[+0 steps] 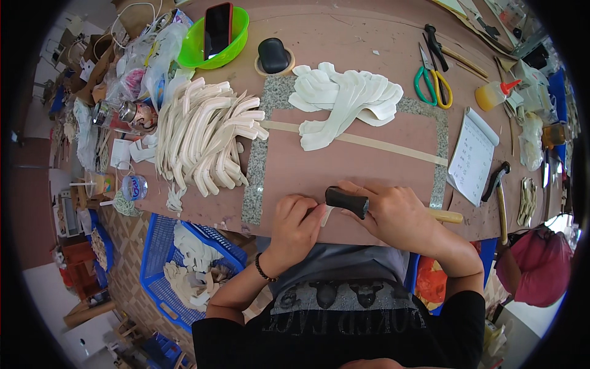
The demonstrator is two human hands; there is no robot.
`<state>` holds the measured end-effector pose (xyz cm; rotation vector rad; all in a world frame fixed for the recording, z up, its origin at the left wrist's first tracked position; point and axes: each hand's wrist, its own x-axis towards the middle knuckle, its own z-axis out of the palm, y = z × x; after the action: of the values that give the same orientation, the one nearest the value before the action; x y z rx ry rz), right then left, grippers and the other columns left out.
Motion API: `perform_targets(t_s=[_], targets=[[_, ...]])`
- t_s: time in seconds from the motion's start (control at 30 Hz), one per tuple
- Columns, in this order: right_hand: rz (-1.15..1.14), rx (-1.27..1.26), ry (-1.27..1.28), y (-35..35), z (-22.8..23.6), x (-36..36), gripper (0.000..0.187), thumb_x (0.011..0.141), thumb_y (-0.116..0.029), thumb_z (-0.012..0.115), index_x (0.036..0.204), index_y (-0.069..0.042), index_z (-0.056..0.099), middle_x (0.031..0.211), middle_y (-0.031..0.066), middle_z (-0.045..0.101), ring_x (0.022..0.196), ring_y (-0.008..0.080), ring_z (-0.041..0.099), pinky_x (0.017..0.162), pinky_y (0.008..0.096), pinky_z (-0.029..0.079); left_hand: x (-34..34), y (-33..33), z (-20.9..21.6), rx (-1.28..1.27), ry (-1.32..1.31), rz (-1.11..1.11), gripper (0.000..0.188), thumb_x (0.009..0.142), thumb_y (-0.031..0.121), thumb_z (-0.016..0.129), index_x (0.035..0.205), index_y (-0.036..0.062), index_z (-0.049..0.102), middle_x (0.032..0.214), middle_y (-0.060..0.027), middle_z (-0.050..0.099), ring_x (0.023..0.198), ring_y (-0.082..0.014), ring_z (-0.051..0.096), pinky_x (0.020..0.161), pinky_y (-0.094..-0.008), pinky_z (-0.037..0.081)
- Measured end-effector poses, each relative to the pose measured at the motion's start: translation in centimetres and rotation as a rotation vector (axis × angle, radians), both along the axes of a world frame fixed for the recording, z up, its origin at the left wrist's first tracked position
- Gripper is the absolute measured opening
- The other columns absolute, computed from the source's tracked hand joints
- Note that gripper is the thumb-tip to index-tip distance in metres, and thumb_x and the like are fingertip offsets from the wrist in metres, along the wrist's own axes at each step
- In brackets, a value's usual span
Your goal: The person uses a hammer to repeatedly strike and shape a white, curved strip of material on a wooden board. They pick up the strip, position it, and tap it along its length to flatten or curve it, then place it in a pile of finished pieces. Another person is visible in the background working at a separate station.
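Note:
Near the table's front edge, my right hand (398, 216) is wrapped round a hammer (348, 202) with a black head and a wooden handle that sticks out past the wrist. Close beside the head, my left hand (296, 224) pinches a small pale strip (326, 216), mostly hidden by the fingers and the hammer. Both hands are over a brown sheet (369, 169) laid on a speckled stone slab (253, 200). Beyond them lies a pile of flat white strips (350, 98). To the left is a bigger heap of curved cream strips (206, 138).
A green bowl (239, 40) holding a phone (217, 31) stands at the back left. Scissors (425, 83), another hammer (437, 46), a glue bottle (490, 96) and a notepad (473, 154) lie to the right. A blue basket (153, 270) of pale pieces is below left.

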<state>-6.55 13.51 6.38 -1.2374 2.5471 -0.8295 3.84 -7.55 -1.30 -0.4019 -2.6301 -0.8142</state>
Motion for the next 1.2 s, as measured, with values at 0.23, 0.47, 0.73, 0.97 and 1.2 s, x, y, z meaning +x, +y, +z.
perform_targets(t_s=[0.23,0.47,0.73,0.97,1.2], targets=[[0.035,0.008,0.039,-0.1,0.2,0.1,0.04,0.091,-0.023,0.071,0.128,-0.009,0.066,0.08,0.0106,0.067,0.066,0.0306,0.07,0.057,0.0403,0.055,0.0,0.9,1.6,-0.159,-0.061,-0.02,0.025,0.079,0.004,0.072,0.104,-0.0026,0.07,0.106,-0.0125,0.061,0.101,-0.03,0.059,0.09,-0.043,0.047],[0.021,0.011,0.016,-0.2,-0.2,0.1,0.04,0.091,-0.023,0.071,0.127,-0.009,0.066,0.08,0.0097,0.067,0.067,0.0293,0.07,0.057,0.0395,0.055,1.1,1.2,0.5,0.046,-0.056,0.131,0.021,0.081,0.006,0.077,0.101,0.0034,0.071,0.1,-0.0093,0.062,0.094,-0.0279,0.058,0.081,-0.0416,0.045],[0.058,-0.003,0.072,0.0,0.3,0.1,0.042,0.089,-0.021,0.073,0.128,-0.007,0.066,0.084,0.0091,0.067,0.067,0.0284,0.069,0.057,0.0387,0.055,0.8,1.4,1.0,-0.063,-0.077,0.085,0.021,0.08,0.004,0.074,0.101,0.0021,0.072,0.098,-0.0071,0.06,0.095,-0.0246,0.059,0.091,-0.0393,0.04],[0.036,0.012,0.095,0.2,0.9,0.3,0.041,0.088,-0.02,0.073,0.126,-0.008,0.066,0.084,0.0095,0.067,0.071,0.0291,0.07,0.06,0.0394,0.056,-0.9,0.1,0.6,0.019,-0.022,-0.052,0.02,0.076,0.003,0.078,0.095,0.005,0.07,0.098,-0.0059,0.062,0.091,-0.0249,0.061,0.088,-0.0399,0.038],[0.052,-0.009,0.051,0.3,-0.2,-0.2,0.042,0.086,-0.017,0.072,0.127,-0.007,0.067,0.088,0.0114,0.068,0.074,0.0303,0.07,0.062,0.0416,0.057,1.4,1.0,1.3,-0.015,-0.094,0.071,0.029,0.078,0.0,0.075,0.106,0.0051,0.072,0.099,-0.0058,0.061,0.093,-0.0249,0.06,0.09,-0.0404,0.038]])
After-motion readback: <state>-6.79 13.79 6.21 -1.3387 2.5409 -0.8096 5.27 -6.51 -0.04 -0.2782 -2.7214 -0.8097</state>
